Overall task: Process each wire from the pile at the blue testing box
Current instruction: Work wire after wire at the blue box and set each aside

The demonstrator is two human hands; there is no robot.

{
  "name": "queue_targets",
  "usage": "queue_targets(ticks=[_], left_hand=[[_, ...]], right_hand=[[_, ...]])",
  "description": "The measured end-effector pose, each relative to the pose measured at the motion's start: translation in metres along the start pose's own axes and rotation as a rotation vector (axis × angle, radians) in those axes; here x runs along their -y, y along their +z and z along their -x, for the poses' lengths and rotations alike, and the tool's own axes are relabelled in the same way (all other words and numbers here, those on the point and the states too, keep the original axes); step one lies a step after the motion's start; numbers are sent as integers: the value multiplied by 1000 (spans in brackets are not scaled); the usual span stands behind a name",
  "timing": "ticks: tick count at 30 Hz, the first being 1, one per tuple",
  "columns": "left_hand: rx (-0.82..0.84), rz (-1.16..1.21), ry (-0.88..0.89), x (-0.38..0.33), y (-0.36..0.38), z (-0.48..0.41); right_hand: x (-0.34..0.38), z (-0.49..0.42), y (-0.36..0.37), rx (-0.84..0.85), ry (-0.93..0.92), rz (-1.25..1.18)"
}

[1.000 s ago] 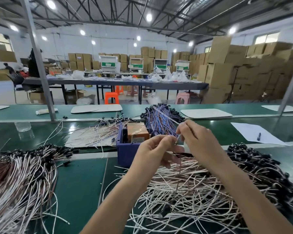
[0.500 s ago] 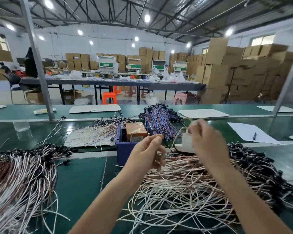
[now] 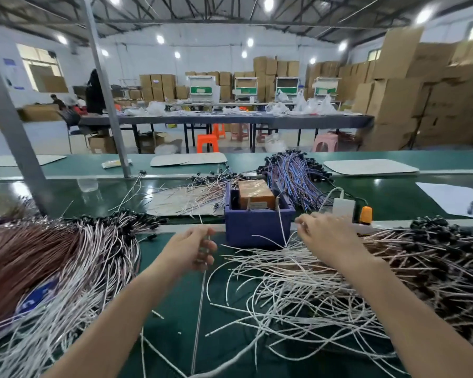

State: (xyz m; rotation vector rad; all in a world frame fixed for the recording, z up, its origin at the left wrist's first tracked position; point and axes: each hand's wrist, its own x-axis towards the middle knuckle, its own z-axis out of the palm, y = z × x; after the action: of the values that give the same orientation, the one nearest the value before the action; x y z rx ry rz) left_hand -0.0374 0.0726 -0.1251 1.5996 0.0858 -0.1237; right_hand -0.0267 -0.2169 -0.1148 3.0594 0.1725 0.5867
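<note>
The left hand [image 3: 191,249] is curled around 1 thin white wire [image 3: 200,309], which runs from just above the fist straight down toward the near edge of the green bench top [image 3: 175,323]. Just right and far of that hand stands the blue plastic testing box [image 3: 257,227], open at the top, with an orange-brown block [image 3: 256,190] inside. The right hand [image 3: 328,238] is over the far edge of the tangled pile of white wires [image 3: 311,290], just right of the box. Its fingertips are drawn together, but blur hides whether they pinch a wire. At the left lies a heap of brown and white wires [image 3: 52,255].
</note>
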Motion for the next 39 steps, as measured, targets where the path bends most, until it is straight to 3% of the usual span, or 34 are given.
queue_targets(ticks=[2, 7, 13, 17, 20, 25, 29, 32, 35, 39], left_hand=[[-80, -227, 24, 8, -29, -9], [-339, -1228, 32, 31, -105, -34], [-356, -1551, -79, 52, -124, -46], [-433, -1527, -104, 55, -117, -48], [-449, -1510, -157, 51, -111, -48], [-461, -1550, -237, 48, -101, -45], [-433, -1605, -272, 43, -98, -42], [-473, -1362, -216, 45, -110, -48], [-512, -994, -37, 43, -118, -49], [-403, -413, 167, 17, -106, -31]], right_hand=[[13, 1, 11, -49, -44, -63], [38, 9, 33, -53, -43, -173], [63, 38, 66, -34, -103, -251], [63, 54, 74, -25, -211, -49], [57, 56, 79, -16, -243, -162], [59, 58, 69, -184, -236, -269], [61, 57, 60, -226, -219, -324], [60, 60, 55, -245, -217, -353], [58, 63, 54, -243, -190, -398], [67, 60, 50, -244, -129, -515]])
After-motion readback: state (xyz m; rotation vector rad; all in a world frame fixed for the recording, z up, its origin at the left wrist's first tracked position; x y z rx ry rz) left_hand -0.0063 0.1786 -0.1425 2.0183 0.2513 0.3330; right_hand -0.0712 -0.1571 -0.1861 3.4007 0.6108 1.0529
